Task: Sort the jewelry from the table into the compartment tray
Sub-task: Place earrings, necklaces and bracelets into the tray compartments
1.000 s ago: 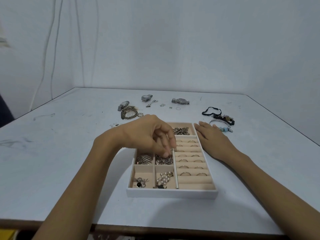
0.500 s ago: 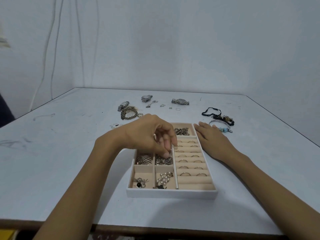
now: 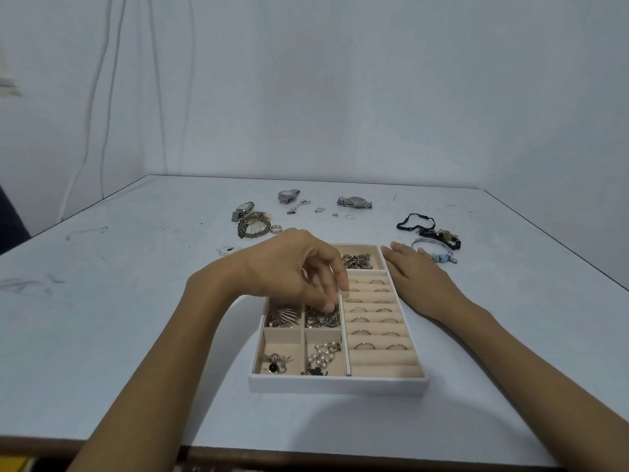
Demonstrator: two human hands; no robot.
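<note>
Jewelry pieces [image 3: 253,228] lie scattered on the far side of the pale worktop [image 3: 136,301]: metal-band watches [image 3: 354,202] and a black cord bracelet [image 3: 415,223]. Nearer sits the white compartment tray [image 3: 337,383], beige-lined, with rings [image 3: 362,345] slotted in its padded rolls. The left hand [image 3: 292,267] arches over it, hiding its far squares, curled fingertips down in a heap of small metal bits [image 3: 320,320]. Whether it pinches one I cannot tell. The right hand [image 3: 415,274] lies flat, released, just beside the tray's right wall.

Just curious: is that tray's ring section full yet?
Partly full. Rings sit in the farther rows; the two nearest rows hold none.
</note>
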